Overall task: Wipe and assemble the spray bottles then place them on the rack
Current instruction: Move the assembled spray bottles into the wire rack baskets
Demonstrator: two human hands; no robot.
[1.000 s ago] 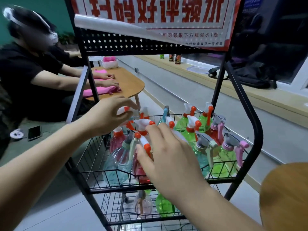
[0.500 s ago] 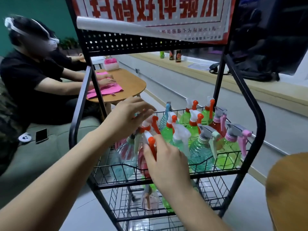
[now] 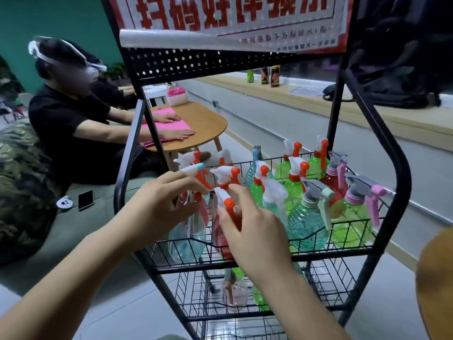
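**Fig.** L hand (image 3: 161, 207) & R hand (image 3: 252, 229) at the upper wire basket of a black tubular-metal rack (image 3: 331, 254).

- **L hand:** fingers curled about the neck of a pale-blue clear plastic spray bottle (image 3: 186, 236) w/ white head & orange trigger, at the basket's front-left.
- **R hand:** grips a pink translucent spray bottle (image 3: 220, 241), thumb against its orange trigger. This bottle is just right of the blue one, and both stand upright in the basket.
- **Further right, same basket:** teal ribbed bottle w/ grey head (image 3: 306, 224) and lime-green bottle w/ pink trigger (image 3: 350, 229), among other capped bottles.
- **Lower basket:** clear-pink bottle (image 3: 232, 293) beside a green one.
- **Rack top:** red-&-white printed sign (image 3: 232, 18).
- **Bkgd, left:** second person in black tee (image 3: 66, 119), palms flat on a pink cloth (image 3: 171, 125) on a round wooden table (image 3: 208, 123). A phone (image 3: 85, 200) lies on a green cushion.
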